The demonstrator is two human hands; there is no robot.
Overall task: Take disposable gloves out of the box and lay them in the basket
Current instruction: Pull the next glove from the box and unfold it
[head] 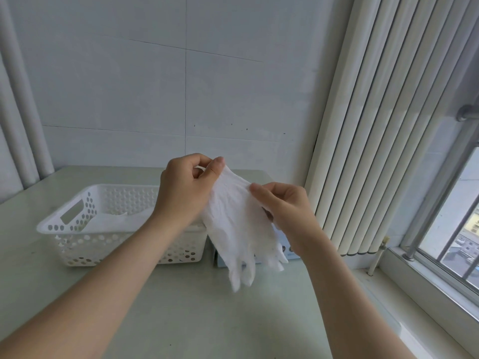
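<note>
Below the fingers of the left hand and right hand, the box is covered by the hanging glove. Left of them, the basket mouth is left open at its far-left half. Blinds stand to the right.

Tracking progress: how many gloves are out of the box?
2: held glove pinched by left hand and right hand; second glove lying in basket; layers may hide more.

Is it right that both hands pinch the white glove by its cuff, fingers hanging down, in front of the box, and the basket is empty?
Not quite. The basket is not empty: the head view shows white material, apparently gloves, lying in it. The rest holds: left hand and right hand pinch the white glove by its cuff, fingers hanging down, in front of the box.
</note>
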